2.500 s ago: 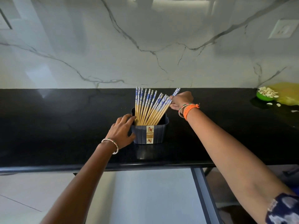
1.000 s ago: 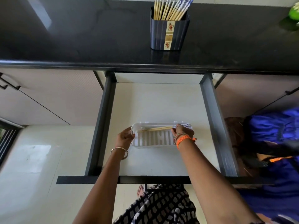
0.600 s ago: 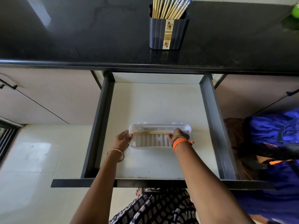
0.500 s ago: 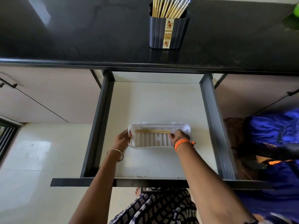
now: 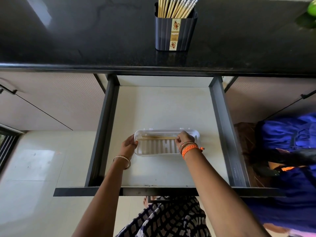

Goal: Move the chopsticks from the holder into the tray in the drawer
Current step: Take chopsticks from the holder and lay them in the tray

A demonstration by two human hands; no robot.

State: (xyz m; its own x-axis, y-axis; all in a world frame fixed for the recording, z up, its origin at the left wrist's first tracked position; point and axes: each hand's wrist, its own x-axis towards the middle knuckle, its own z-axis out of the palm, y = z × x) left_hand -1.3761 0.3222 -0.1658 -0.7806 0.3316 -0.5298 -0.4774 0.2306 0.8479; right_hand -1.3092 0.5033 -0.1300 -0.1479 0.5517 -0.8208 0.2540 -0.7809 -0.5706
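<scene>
While both hands are down in the open drawer [image 5: 164, 106], most of the work is sitting up on the far side. The holder [image 5: 176, 31] is on the black countertop [image 5: 85, 40], straight past the drawer and a bit right of center, so I'd say the right hand [image 5: 184, 140] has the shorter reach back to it. The chopsticks in the holder [image 5: 174, 6] stand roughly upright, fanning right.

Right hand is pinched on the right end of the chopsticks in the tray [image 5: 158, 137], which lie left-right along the tray's far side. So each upright stick needs turning flat to match. Left hand [image 5: 129, 145] is curled around the left end of the tray [image 5: 153, 151], steadying it.

The tops of the holder's sticks are cut off by the frame edge, so no count there. The ones in the tray blur together, and the right hand covers their right ends; it looks like a pair, can't swear to it.
</scene>
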